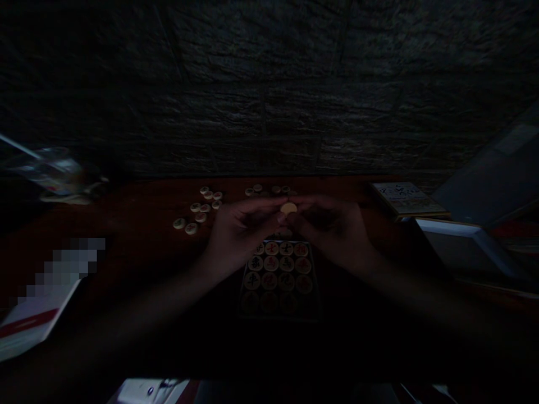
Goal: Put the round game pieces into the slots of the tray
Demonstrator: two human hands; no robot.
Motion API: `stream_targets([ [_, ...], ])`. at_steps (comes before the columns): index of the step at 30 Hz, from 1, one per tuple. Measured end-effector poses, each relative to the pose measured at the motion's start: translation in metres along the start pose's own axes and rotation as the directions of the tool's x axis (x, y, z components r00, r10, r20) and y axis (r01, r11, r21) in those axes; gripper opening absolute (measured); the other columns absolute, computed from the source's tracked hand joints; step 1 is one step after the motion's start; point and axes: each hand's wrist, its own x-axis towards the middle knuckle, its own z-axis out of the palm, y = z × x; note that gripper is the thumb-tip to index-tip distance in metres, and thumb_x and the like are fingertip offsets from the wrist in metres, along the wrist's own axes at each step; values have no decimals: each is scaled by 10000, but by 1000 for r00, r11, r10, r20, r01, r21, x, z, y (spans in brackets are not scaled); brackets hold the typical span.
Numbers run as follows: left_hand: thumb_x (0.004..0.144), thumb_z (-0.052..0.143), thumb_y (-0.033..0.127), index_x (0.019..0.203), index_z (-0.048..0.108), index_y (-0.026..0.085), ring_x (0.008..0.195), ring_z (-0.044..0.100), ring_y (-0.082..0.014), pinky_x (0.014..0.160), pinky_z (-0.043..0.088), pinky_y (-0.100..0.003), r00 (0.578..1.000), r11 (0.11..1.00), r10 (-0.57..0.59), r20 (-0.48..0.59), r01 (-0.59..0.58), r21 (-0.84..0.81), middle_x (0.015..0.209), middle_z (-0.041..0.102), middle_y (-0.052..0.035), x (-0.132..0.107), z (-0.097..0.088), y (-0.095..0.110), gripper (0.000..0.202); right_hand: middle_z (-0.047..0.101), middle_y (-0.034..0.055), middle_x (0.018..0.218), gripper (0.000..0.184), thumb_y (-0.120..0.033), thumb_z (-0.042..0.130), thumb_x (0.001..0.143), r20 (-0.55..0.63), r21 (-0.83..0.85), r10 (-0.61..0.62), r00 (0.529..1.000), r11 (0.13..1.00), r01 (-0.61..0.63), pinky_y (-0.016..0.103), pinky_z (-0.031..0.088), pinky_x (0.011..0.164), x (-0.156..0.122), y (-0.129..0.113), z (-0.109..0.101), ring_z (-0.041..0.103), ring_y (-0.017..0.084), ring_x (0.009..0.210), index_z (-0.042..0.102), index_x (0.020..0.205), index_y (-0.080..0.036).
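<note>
The fingers of the left hand (231, 231) and right hand (346, 233) close together on one blank-faced disc (288, 209), apparently for a steadier pinch, near the far side of the filled box (315, 280). They partly hide loose pieces (201, 217) toward the desk's (138, 224) far edge; an open tray (458, 247) lies right.

Very dim — the nearest game pieces (268, 302) sink into near-black shadow.
</note>
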Motion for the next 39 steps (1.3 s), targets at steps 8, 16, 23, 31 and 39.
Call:
stream_targets([
  [8,856,830,242,1082,818,257,920,808,-209,873,656,-321,992,966,117,39,-123,226,1044,840,-51,-3,-1,2,227,805,22,786,249,-434,889,806,-18,60,68,998,996,-67,270,618,635,4,-6,3,741,154,666,824,911,-218],
  [16,834,860,300,1039,799,236,866,812,-214,829,664,-320,998,986,54,41,-60,155,971,841,-50,-2,-1,2,224,769,6,711,259,-471,836,857,22,39,124,992,991,-125,220,543,537,4,-9,3,682,126,592,842,906,-216],
  [23,848,852,373,969,807,208,759,816,-213,768,691,-338,996,996,-87,-20,87,2,931,842,-63,1,0,5,210,786,2,748,129,-311,822,852,18,30,102,995,994,-103,253,573,597,4,-6,2,717,149,651,851,953,-236],
  [31,847,856,346,947,827,199,776,824,-225,764,703,-333,999,999,-44,-15,44,-1,950,847,-67,-2,1,8,180,828,36,873,220,-293,885,778,30,90,138,990,986,-140,254,576,597,4,-5,0,735,156,685,848,982,-217],
  [39,869,834,281,985,826,186,793,830,-218,750,708,-310,1000,999,29,10,-29,18,970,849,-59,-2,1,5,150,811,27,797,264,-384,930,741,65,159,178,982,970,-186,240,564,582,6,-9,2,690,127,606,845,903,-194],
])
